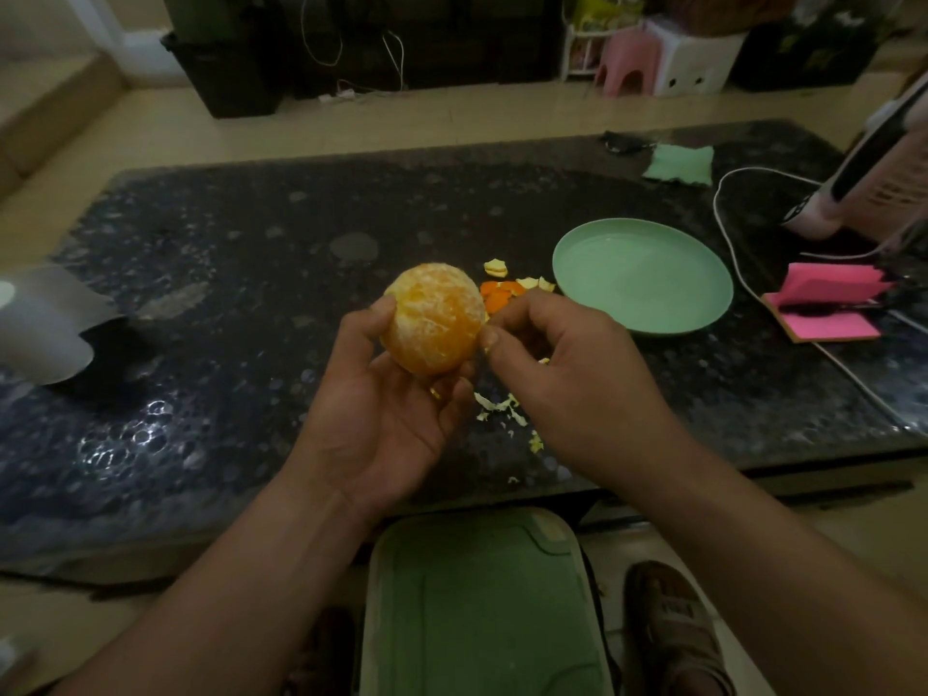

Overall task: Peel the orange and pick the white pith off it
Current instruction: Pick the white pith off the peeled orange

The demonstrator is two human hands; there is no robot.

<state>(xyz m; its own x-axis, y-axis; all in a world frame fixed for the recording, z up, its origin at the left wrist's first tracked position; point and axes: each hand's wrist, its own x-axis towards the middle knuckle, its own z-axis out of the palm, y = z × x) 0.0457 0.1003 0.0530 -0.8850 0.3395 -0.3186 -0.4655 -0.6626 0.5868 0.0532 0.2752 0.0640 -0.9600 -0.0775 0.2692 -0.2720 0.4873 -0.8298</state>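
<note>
The orange (434, 319) is fully out of its rind and held in the air above the table (251, 273), left of the green plate (643, 273) and a little nearer the person. The left hand (381, 409) cups it from below, thumb on the side away from the plate and fingers curled round the underside.

The right hand (567, 364) sits between the orange and the plate. Its fingertips (489, 336) are pinched together against the flank of the fruit that faces the plate, apparently on a shred of pith (427, 303), though the shred itself is too small to make out. From that pinch the fruit lies directly away from the plate, so the pull probably has to go toward the plate.

White streaks cover the upper face, so picking looks only partly done. Orange peel scraps (502, 288) lie just beside the plate's left rim. Pale pith bits (502, 406) lie nearer the person than the plate.
</note>
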